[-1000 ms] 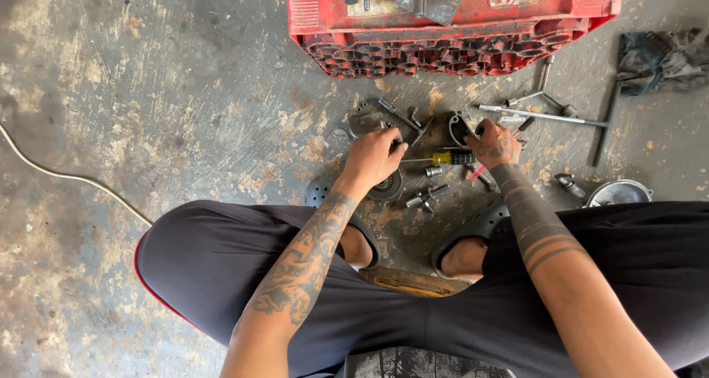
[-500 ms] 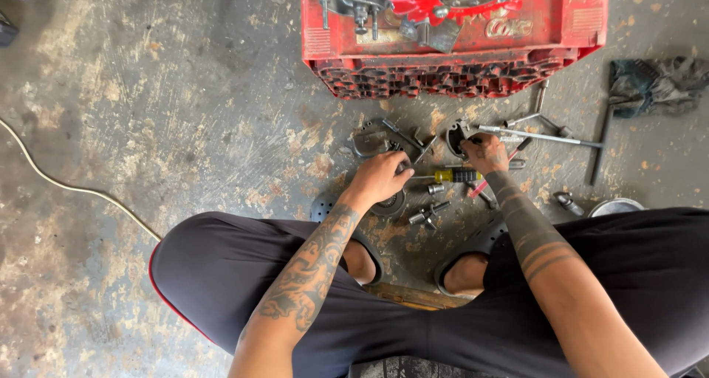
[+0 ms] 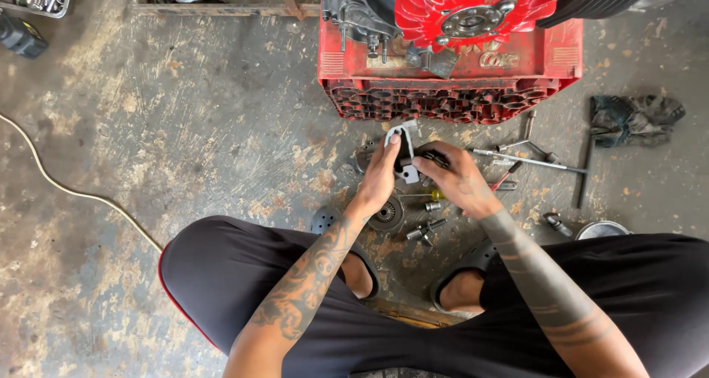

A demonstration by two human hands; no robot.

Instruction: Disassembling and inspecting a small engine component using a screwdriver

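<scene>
two hands meet above the concrete floor (image 3: 185, 127) in the head view: left hand (image 3: 380, 175) and right hand (image 3: 454, 175) both grip a small pale metal bracket (image 3: 402, 145). a slip could drop it among loose bolts (image 3: 425, 227) below.

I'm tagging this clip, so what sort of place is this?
Probably a small engine repair workshop: a stained concrete floor, a red finned engine part on a red plastic crate, and long metal wrenches scattered about.
</scene>
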